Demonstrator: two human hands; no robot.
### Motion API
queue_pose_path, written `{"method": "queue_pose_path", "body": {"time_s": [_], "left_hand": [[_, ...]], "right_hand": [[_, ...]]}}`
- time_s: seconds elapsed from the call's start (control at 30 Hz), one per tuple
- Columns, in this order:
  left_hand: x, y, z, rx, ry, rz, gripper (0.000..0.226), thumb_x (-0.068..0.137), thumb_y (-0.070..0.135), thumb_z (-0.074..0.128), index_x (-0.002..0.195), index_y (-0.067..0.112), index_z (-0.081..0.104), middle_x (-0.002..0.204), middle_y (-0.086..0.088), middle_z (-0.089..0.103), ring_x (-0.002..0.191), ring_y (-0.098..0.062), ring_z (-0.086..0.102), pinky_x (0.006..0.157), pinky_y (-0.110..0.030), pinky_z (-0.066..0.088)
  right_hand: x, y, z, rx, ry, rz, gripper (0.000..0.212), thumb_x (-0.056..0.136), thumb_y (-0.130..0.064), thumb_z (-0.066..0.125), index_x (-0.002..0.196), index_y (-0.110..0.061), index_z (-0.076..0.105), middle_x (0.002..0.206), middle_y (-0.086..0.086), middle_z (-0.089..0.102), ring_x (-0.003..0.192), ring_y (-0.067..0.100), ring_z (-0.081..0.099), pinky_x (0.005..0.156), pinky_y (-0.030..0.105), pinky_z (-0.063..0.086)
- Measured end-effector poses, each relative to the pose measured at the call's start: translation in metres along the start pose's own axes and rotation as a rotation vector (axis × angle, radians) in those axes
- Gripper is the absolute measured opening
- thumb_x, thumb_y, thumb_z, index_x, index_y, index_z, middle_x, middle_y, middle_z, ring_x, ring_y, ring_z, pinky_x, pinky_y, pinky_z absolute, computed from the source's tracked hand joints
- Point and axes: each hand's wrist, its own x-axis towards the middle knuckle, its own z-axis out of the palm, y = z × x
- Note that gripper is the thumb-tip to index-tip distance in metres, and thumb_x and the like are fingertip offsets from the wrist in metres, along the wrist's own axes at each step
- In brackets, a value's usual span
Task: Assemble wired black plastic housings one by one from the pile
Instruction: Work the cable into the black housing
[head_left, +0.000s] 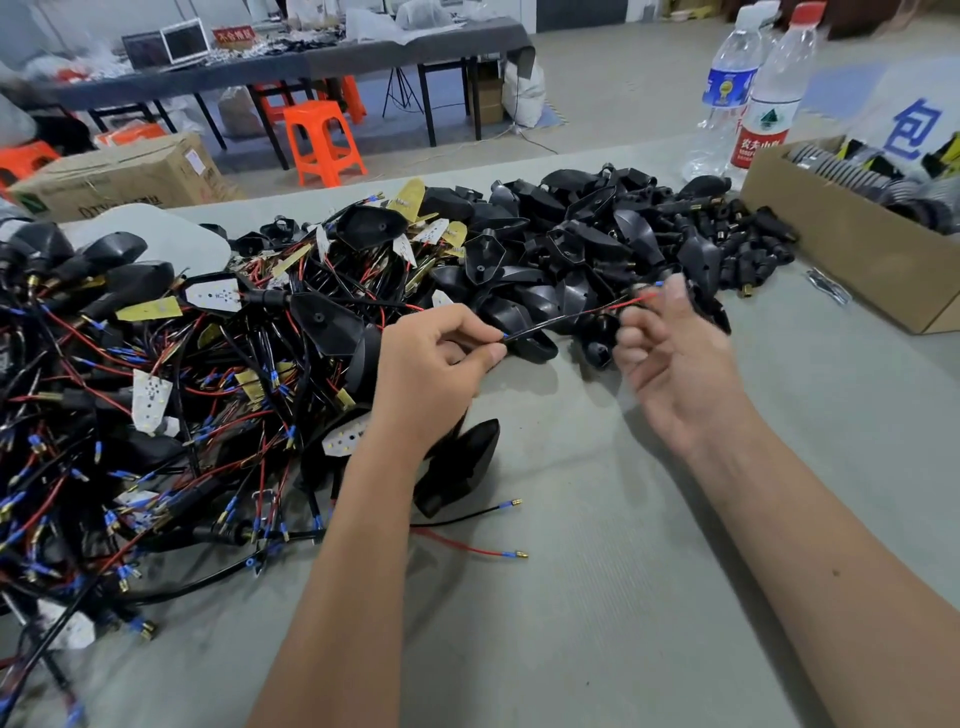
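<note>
My left hand (434, 364) pinches the near end of a thin black-and-red wire pair (571, 314) between thumb and forefinger. The wires stretch up and right to my right hand (670, 348), whose curled fingers hold the far end near a blue-tipped terminal; this hand is blurred. A black plastic housing (709, 306) sits just behind the right hand's fingers, and whether the hand holds it too is unclear. A pile of empty black housings (571, 234) lies beyond both hands. A tangled heap of wired housings with LED boards (156, 389) fills the left of the grey table.
A cardboard box (852, 260) with dark round parts stands at the right edge. Two water bottles (753, 93) stand behind it. One wired housing (457, 467) lies under my left forearm, its red and black leads trailing right. Orange stools and another table stand beyond.
</note>
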Motion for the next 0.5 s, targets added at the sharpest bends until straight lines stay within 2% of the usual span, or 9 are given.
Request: {"method": "queue_pose_path", "body": {"time_s": [0.03,0.1,0.17,0.27,0.37,0.43,0.5], "left_hand": [[-0.001,0.002,0.003,-0.011,0.005,0.001,0.012,0.086,0.003,0.079,0.083,0.013,0.074,0.052,-0.005,0.062,0.052,-0.042,0.056,0.051,-0.038,0.047],[0.000,0.006,0.010,-0.023,0.007,0.003,0.016,0.084,0.002,0.080,0.080,0.015,0.072,0.051,0.001,0.062,0.053,-0.045,0.055,0.053,-0.048,0.049],[0.000,0.010,0.015,-0.025,-0.020,-0.001,0.022,0.083,0.002,0.082,0.078,0.021,0.070,0.054,0.003,0.064,0.052,-0.040,0.059,0.050,-0.044,0.051],[0.001,0.012,0.017,-0.001,-0.089,0.022,0.020,0.082,0.002,0.082,0.079,0.019,0.072,0.059,0.011,0.066,0.054,-0.028,0.064,0.052,-0.039,0.057],[0.002,0.011,0.015,0.027,-0.137,0.030,0.018,0.080,0.001,0.083,0.080,0.017,0.074,0.064,0.012,0.067,0.058,-0.018,0.063,0.060,-0.041,0.058],[0.003,0.011,0.013,0.037,-0.154,0.036,0.017,0.079,0.001,0.084,0.080,0.016,0.075,0.068,0.012,0.069,0.061,-0.011,0.065,0.063,-0.034,0.058],[0.004,0.011,0.011,0.051,-0.165,0.050,0.014,0.079,0.001,0.085,0.081,0.011,0.076,0.073,0.006,0.072,0.066,-0.011,0.069,0.065,-0.027,0.057]], "right_hand": [[-0.003,0.005,0.005,-0.029,-0.078,0.051,0.040,0.084,-0.042,0.072,0.107,-0.010,0.066,0.075,0.002,0.067,0.061,0.008,0.059,0.053,0.017,0.047],[-0.010,0.014,0.013,-0.137,-0.204,0.112,0.040,0.087,-0.042,0.070,0.112,-0.010,0.071,0.081,0.005,0.069,0.064,0.010,0.059,0.055,0.018,0.047],[-0.015,0.022,0.019,-0.219,-0.244,0.096,0.033,0.090,-0.036,0.068,0.109,-0.009,0.074,0.083,0.007,0.070,0.064,0.011,0.059,0.055,0.019,0.047],[-0.018,0.026,0.023,-0.274,-0.156,0.031,0.019,0.098,-0.021,0.064,0.099,-0.005,0.073,0.078,0.007,0.070,0.060,0.011,0.056,0.053,0.018,0.045],[-0.018,0.027,0.023,-0.324,-0.103,-0.004,0.018,0.102,-0.015,0.061,0.096,-0.002,0.073,0.075,0.007,0.069,0.059,0.011,0.054,0.051,0.018,0.043],[-0.019,0.027,0.024,-0.335,-0.095,-0.020,0.018,0.102,-0.015,0.061,0.096,-0.002,0.073,0.075,0.007,0.068,0.058,0.012,0.054,0.050,0.019,0.042],[-0.019,0.027,0.025,-0.330,-0.091,-0.021,0.022,0.103,-0.018,0.061,0.095,-0.003,0.075,0.075,0.008,0.069,0.057,0.011,0.054,0.050,0.019,0.041]]}}
